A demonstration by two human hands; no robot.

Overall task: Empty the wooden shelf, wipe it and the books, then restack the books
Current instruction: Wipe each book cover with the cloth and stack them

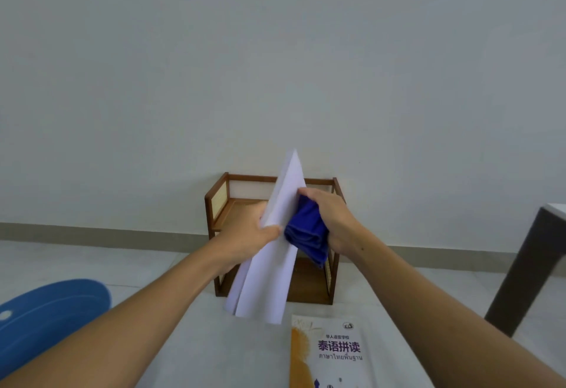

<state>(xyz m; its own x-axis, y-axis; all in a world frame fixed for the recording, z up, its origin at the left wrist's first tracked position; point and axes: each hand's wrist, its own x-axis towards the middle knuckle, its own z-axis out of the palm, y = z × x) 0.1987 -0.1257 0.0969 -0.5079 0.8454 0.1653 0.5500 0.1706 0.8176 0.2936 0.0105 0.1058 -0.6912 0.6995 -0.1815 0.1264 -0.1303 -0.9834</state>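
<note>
Book-wiping step in hand. Wooden shelf (309, 280) stands on the floor (153, 265) against the wall (275, 50), both tiers bare as far as visible, so emptying looks done; whether the shelf is wiped cannot be told.

Left hand (245, 239) holds a white book (269, 265) tilted on edge in front of the shelf, thumb across the near cover, fingers behind, clamped on it. The book is slightly fanned at its lower end. Right hand (332, 223) is closed around a bunched blue cloth (306, 237), pressing it against the book's right face. Both arms reach forward, wrists near each other, right hand a bit above the left.

A second book (327, 354), orange and white cover, lies flat on the floor just in front of the shelf's front right corner. A blue oval thing (46, 314) sits at the left, and a dark table leg (526, 265) stands at the right.

Next move probably: drag the cloth along the cover, flip the book for the other face, and keep the left grip firm so the pages don't splay. Restacking not yet begun.
</note>
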